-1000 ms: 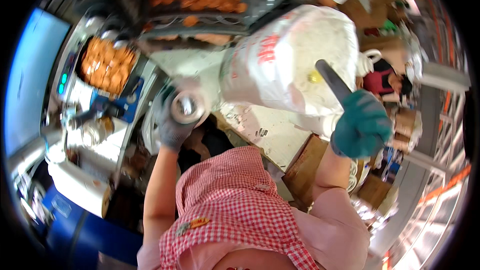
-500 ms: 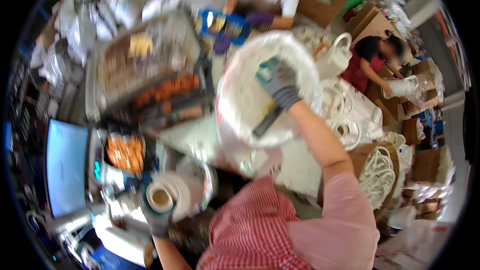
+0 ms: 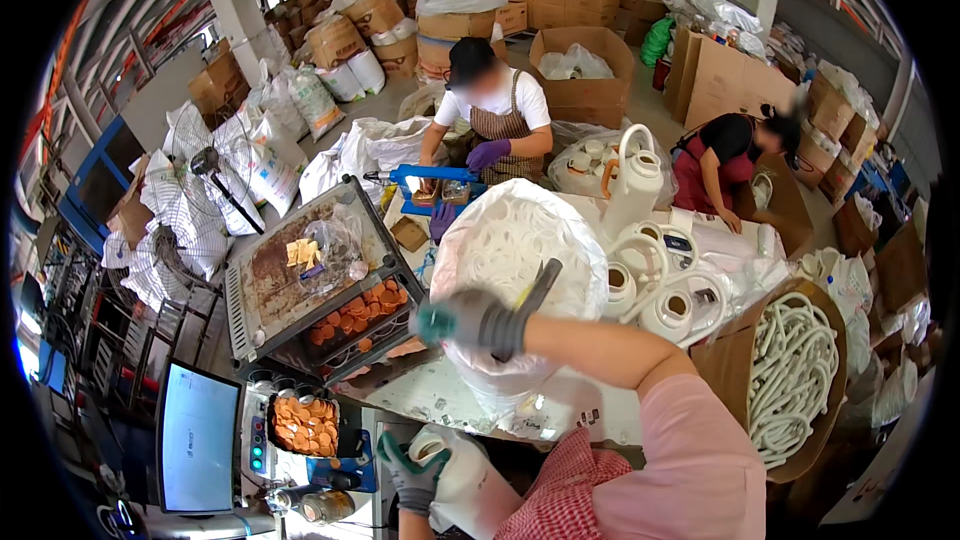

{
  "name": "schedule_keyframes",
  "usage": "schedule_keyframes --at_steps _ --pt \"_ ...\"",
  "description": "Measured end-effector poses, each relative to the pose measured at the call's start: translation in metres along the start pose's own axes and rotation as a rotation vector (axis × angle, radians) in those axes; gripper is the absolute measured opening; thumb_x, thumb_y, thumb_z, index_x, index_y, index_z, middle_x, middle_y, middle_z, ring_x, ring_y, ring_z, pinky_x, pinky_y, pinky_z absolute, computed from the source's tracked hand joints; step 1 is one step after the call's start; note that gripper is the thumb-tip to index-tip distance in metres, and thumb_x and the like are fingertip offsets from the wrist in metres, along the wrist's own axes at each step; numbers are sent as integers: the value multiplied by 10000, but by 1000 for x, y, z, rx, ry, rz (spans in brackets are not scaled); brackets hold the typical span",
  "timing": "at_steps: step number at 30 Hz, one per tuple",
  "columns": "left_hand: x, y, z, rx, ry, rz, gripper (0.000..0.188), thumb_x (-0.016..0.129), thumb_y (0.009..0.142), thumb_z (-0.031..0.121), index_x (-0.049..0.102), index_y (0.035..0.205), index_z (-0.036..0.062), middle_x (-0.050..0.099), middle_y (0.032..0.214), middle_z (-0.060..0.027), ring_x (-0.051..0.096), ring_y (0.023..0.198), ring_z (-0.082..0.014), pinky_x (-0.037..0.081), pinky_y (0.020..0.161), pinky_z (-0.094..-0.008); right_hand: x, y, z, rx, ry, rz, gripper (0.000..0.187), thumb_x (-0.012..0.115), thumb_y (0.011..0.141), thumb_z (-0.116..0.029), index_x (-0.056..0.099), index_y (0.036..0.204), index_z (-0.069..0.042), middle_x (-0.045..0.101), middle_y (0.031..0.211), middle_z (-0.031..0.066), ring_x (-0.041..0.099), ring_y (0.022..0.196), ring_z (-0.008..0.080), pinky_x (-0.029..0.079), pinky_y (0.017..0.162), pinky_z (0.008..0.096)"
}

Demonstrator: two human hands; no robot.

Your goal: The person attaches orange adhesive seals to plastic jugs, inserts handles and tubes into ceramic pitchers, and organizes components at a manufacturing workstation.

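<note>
My right hand (image 3: pixel 468 324), in a grey glove with teal fingertips, is blurred at the left rim of a large white bag (image 3: pixel 590 240). A dark, flat-handled tool (image 3: pixel 543 283) with a bit of yellow sticks out by its wrist, apparently held in the palm; the grip itself is hidden. Many thin white ring-like pieces (image 3: pixel 520 240) fill the bag. Low and to the left, my left hand (image 3: pixel 412 475), gloved alike, grips the rim of a white plastic kettle body (image 3: pixel 470 490) against my checked apron.
White kettle bodies (image 3: pixel 632 190) stand right of the bag. White handles (image 3: pixel 790 380) fill a carton. Left are a bin of orange pieces (image 3: pixel 303 426), a monitor (image 3: pixel 200 438) and a grey rack (image 3: pixel 310 270). One person (image 3: pixel 505 125) works opposite, another (image 3: pixel 715 165) at right.
My right hand has left the inside of the bag and moved left and nearer, the tool moving along. My left hand has come right with the kettle body. The view has tilted up.
</note>
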State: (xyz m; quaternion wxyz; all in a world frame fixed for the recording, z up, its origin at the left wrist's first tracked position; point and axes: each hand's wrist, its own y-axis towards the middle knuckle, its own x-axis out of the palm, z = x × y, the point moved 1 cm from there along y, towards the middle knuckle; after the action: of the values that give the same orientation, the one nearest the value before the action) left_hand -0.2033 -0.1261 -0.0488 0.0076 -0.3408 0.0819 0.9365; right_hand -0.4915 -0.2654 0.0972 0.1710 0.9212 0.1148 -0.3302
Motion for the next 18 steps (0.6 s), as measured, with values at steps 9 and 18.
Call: schedule_keyframes --at_steps 9,18 --pt "-26 -70 -14 184 55 -163 496 852 661 222 646 1046 -12 544 1138 -161 591 942 -311 512 819 -394 203 -132 -42 -280 -388 -251 292 717 707 -366 677 900 -151 681 862 78 658 845 270 509 773 381" --pt "-57 -146 -9 224 -62 -193 302 866 586 266 721 741 51 591 816 -99 556 824 -290 467 732 -410 220 -210 -99 -331 -230 -266 252 628 820 -334 650 884 -92 646 876 104 619 804 291 492 728 407"
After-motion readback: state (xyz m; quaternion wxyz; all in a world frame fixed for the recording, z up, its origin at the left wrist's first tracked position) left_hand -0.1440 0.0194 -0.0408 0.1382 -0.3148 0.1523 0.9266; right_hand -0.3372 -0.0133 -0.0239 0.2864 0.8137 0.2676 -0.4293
